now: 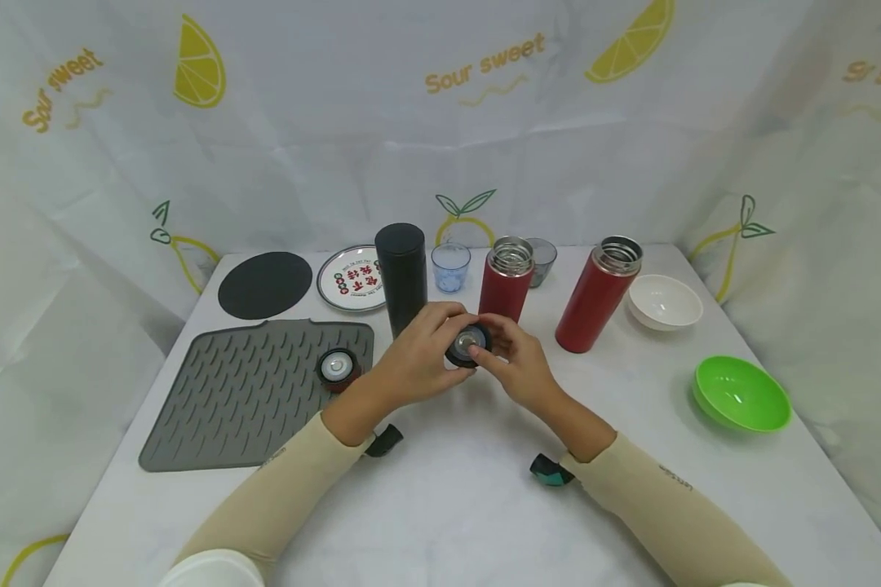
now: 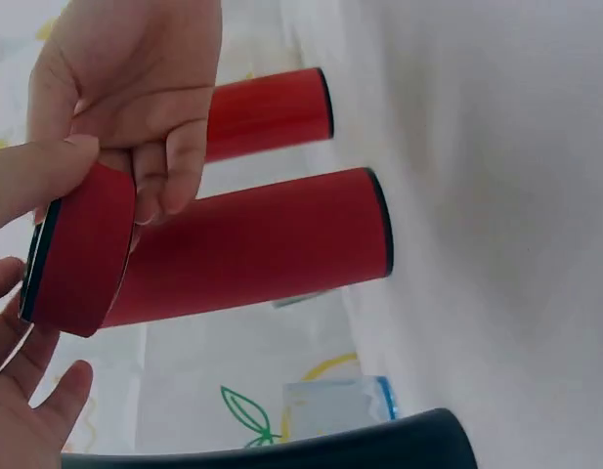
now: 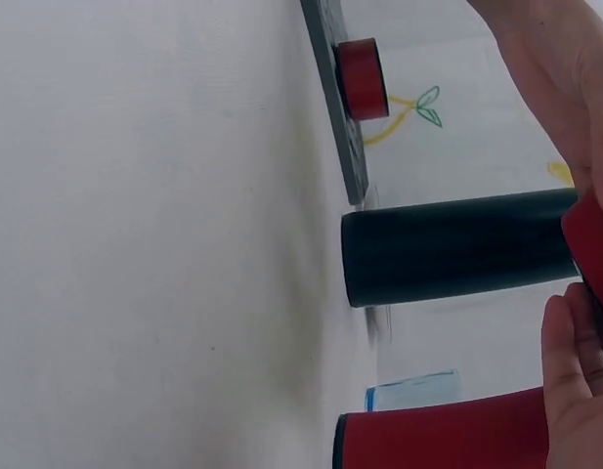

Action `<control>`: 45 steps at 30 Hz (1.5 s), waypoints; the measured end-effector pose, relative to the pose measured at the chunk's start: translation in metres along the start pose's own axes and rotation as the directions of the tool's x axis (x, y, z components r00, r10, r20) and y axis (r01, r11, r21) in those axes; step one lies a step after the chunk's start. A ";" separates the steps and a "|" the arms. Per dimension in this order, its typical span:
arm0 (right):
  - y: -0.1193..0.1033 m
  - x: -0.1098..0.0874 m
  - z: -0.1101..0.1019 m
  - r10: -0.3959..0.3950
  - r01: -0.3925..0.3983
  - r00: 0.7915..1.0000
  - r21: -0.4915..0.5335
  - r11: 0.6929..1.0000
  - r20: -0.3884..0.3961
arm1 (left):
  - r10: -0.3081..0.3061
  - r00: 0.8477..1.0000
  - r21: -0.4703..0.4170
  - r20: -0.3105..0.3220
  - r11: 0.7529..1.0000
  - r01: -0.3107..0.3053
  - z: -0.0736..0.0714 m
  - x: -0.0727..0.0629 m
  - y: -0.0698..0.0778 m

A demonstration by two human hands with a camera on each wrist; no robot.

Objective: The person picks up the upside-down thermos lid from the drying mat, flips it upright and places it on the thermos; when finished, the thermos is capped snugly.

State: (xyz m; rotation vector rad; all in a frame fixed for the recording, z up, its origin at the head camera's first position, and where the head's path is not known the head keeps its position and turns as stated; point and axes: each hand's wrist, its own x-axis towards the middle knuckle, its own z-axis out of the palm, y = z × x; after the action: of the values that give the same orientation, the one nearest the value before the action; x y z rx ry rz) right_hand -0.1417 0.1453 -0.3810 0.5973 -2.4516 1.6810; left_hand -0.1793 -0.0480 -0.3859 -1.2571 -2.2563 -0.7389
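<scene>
Both hands hold a red bottle lid [image 2: 86, 259] in front of the bottles, its inner side turned up in the head view. My left hand [image 1: 417, 357] grips the lid's left side, and my right hand [image 1: 517, 367] pinches its right edge with the thumb over the rim. Just behind the lid stands an uncapped red bottle [image 1: 505, 287], its lower part covered by the hands. Another uncapped red bottle [image 1: 595, 302] is farther right. To the left of them is a black bottle [image 1: 402, 273]. A second red lid [image 1: 337, 368] lies inner side up on the grey mat.
The grey drying mat [image 1: 242, 408] covers the left of the table. Behind it lie a black round mat [image 1: 264, 285] and a printed plate [image 1: 352, 279]. A blue glass [image 1: 451, 267] and a grey glass [image 1: 542, 261] stand at the back; a white bowl [image 1: 664, 302] and green bowl [image 1: 741, 395] at right.
</scene>
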 end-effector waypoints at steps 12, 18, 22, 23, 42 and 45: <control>-0.002 0.000 -0.004 -0.082 0.086 0.993 0.042 0.995 -0.085 | -0.647 0.725 -0.428 0.236 0.601 0.675 -0.007 0.003 -0.002; 0.023 0.003 0.003 -0.189 0.188 0.976 -0.019 0.982 -0.106 | -0.656 0.582 -0.503 0.481 0.338 0.796 -0.005 0.006 -0.002; 0.029 0.004 -0.004 -0.223 0.214 0.965 -0.077 0.974 -0.142 | -0.632 0.620 -0.532 0.466 0.360 0.766 -0.006 0.014 -0.004; 0.026 0.005 -0.008 -0.232 0.219 0.960 -0.092 0.971 -0.156 | -0.624 0.639 -0.542 0.450 0.378 0.751 -0.007 0.017 -0.005; 0.087 0.042 -0.027 0.194 -0.164 0.955 0.147 0.975 -0.222 | -0.492 0.852 -0.690 -0.179 0.680 0.248 0.016 0.107 -0.021; 0.088 0.043 -0.024 0.196 -0.168 0.957 0.142 0.975 -0.215 | -0.503 0.841 -0.694 -0.198 0.678 0.242 0.025 0.107 -0.021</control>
State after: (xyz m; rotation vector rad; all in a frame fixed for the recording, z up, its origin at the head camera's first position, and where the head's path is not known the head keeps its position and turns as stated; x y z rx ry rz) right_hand -0.2180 0.1832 -0.4359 0.1781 -2.3134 1.8614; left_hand -0.2527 0.0259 -0.3438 -0.7626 -1.9962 -1.8852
